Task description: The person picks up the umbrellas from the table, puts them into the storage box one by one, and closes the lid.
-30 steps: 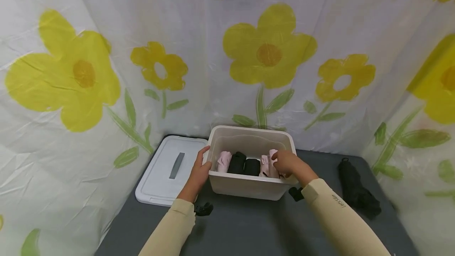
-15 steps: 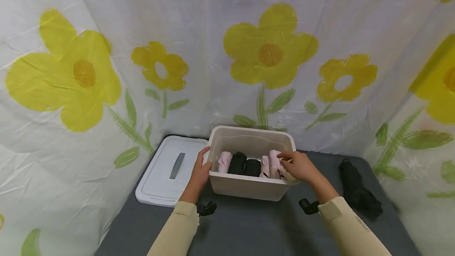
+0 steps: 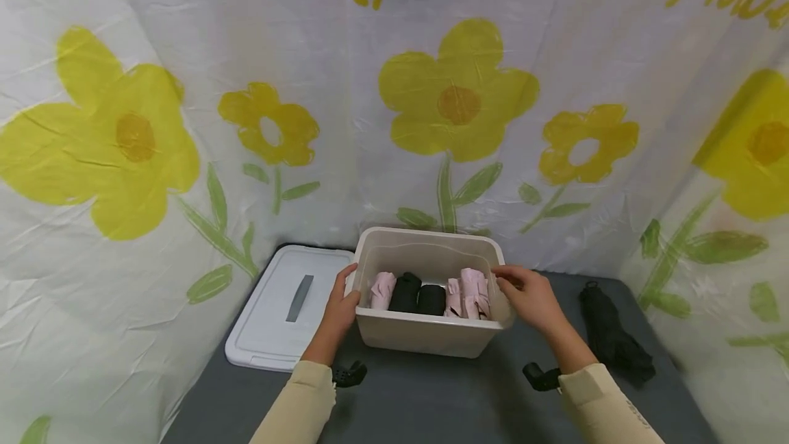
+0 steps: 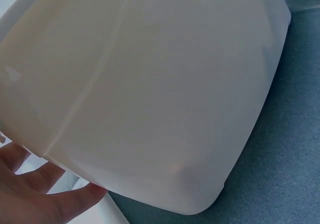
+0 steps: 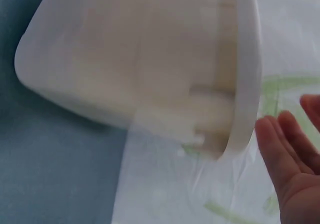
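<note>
A beige plastic storage bin (image 3: 425, 334) stands on the dark table, open at the top. My left hand (image 3: 340, 303) rests against the bin's left end, its fingers extended and fingertips at the wall in the left wrist view. At the opposite end is my right hand (image 3: 529, 293), fingertips right at the rim and nothing held. Rolled bundles stand in a row inside the bin: a pink roll (image 3: 383, 290) at the left, a tall black roll (image 3: 405, 292), a shorter black roll (image 3: 431, 300), a narrow pink roll (image 3: 453, 298) and a larger pink roll (image 3: 474, 292).
A white lid (image 3: 271, 321) with a grey handle (image 3: 299, 299) lies left of the bin. On the right side of the table (image 3: 431, 403) lies a long black bundle (image 3: 613, 334) with a small end loop, like a folded umbrella. A flower-printed sheet (image 3: 345, 156) hangs behind.
My right hand has drawn back from the pink rolls to the bin's right rim, leaving them in the bin. The left hand keeps its place; the head view has shifted slightly.
</note>
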The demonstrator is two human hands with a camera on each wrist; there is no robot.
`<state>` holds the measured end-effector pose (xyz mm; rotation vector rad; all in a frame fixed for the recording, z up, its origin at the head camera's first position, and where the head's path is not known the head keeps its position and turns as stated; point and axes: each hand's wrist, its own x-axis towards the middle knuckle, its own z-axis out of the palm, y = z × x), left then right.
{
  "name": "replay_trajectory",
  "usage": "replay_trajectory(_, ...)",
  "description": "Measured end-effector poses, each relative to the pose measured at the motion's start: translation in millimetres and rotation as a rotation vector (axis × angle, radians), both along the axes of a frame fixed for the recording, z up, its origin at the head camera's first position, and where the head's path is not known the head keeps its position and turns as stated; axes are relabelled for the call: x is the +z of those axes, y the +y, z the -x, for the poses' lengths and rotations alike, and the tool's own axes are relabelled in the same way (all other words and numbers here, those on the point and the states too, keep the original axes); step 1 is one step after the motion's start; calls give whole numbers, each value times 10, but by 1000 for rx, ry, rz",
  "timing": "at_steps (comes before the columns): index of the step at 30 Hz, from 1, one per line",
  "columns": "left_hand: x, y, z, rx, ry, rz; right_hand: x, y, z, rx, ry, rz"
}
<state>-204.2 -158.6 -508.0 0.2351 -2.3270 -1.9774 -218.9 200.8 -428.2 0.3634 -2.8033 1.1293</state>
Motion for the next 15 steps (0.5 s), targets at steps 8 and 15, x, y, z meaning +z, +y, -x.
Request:
replay_trajectory(8, -47, 10, -39, 4, -18, 6, -81, 306, -20, -128, -34, 47)
replay_trajectory(15, 43, 4, -42, -4, -25, 9, -242, 597, 50, -174, -62, 17)
